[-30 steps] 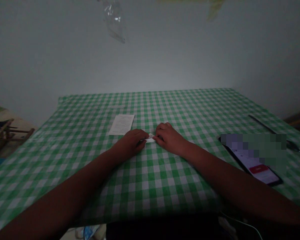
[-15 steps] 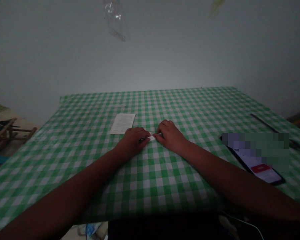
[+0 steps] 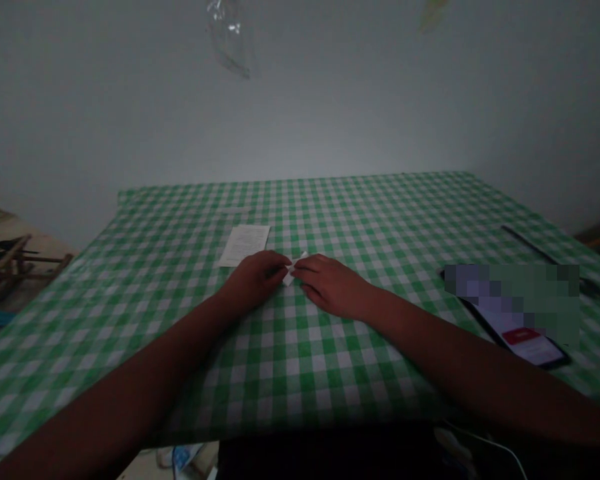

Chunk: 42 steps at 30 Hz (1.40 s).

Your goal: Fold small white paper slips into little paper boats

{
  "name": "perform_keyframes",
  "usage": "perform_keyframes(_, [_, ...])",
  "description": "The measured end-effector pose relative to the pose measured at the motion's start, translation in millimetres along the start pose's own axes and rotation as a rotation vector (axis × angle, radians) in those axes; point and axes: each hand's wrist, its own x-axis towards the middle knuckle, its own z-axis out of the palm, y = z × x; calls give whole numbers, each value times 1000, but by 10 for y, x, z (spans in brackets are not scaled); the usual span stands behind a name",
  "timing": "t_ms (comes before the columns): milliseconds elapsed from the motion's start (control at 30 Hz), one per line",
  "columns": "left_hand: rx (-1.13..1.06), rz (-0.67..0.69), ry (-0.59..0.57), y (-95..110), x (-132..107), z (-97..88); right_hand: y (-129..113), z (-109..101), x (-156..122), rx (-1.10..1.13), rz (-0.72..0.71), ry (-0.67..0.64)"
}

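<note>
A small white strip, perhaps folded paper point(image 3: 289, 277), lies at a slant between my two hands, just above or on the checked tablecloth. My left hand point(image 3: 257, 277) pinches its left side between thumb and fingers. From the other side my right hand point(image 3: 330, 285) closes on it with thumb and fingertips, palm down. The fingers cover the strip's middle, so only its ends show. Behind my left hand lies a flat printed sheet of paper point(image 3: 245, 244).
The green and white checked tablecloth point(image 3: 300, 360) covers the table. On the right lie a phone point(image 3: 535, 350) with a lit screen and a thin dark object point(image 3: 527, 244). A clear plastic bag point(image 3: 229, 40) hangs on the wall. A wooden frame point(image 3: 17, 267) stands at left.
The white strip has turned from lying nearly sideways to a slant. My right hand has shifted left and flattened over it; my left hand has moved slightly left.
</note>
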Motion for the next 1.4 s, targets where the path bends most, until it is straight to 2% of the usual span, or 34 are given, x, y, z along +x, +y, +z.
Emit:
perform_keyframes(133, [20,77,-29,-30,-15,-53,13,-29,-15,-17,7,-48])
perform_keyframes(500, [16,179,-86,-80,-15,-96,-14,-107,-31,-55,67,-172])
perform_keyframes(800, [-38,186,-133,-69,-5,-119,-52,-152,-24,-84,114,-214])
perform_keyframes(1167, [-74,205,-210,-99,-11,-207,-76,-168,-38,-64,90,-218])
perform_keyframes(1400, [-75,192,-216,-94,-13,-216,-56,-171,-33,-28,96,-224])
